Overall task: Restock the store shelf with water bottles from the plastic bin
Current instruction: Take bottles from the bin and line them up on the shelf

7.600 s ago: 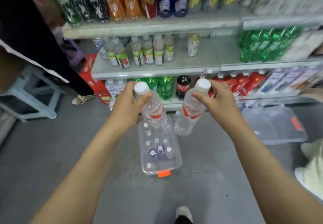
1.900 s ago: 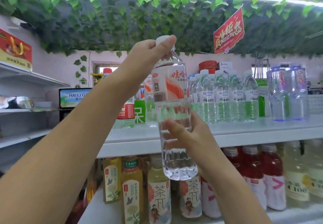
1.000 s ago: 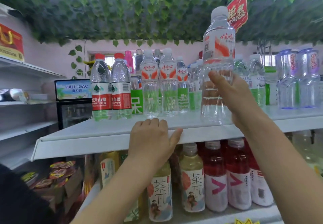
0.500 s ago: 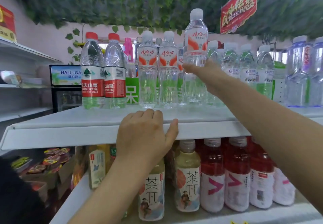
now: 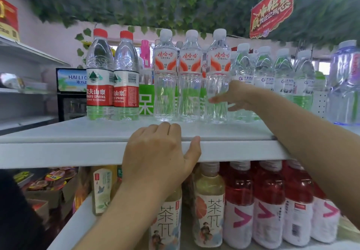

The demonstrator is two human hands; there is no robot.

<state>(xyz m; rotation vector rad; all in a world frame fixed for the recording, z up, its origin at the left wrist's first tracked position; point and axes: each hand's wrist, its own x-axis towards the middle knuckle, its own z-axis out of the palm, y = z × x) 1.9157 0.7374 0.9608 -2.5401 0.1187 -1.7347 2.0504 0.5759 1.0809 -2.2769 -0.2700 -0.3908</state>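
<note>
Three white-capped water bottles with orange-and-white labels stand in a row on the top white shelf (image 5: 78,131). The rightmost water bottle (image 5: 218,64) stands upright on the shelf. My right hand (image 5: 236,96) is at its right side, thumb stretched across its lower front, fingers loose, touching rather than gripping it. My left hand (image 5: 159,152) holds the shelf's front edge, fingers hooked over the top and thumb against the front face. The plastic bin is out of view.
Two red-capped bottles (image 5: 109,74) stand left of the row, green-labelled water bottles (image 5: 272,78) to its right, large blue-tinted bottles (image 5: 344,86) at far right. Tea bottles (image 5: 209,207) and red drinks (image 5: 268,207) fill the shelf below. Fake vines and a red sign (image 5: 272,8) hang overhead.
My right hand has lowered the bottle onto the shelf beside the other two and loosened its hold. My left hand has stayed on the shelf edge.
</note>
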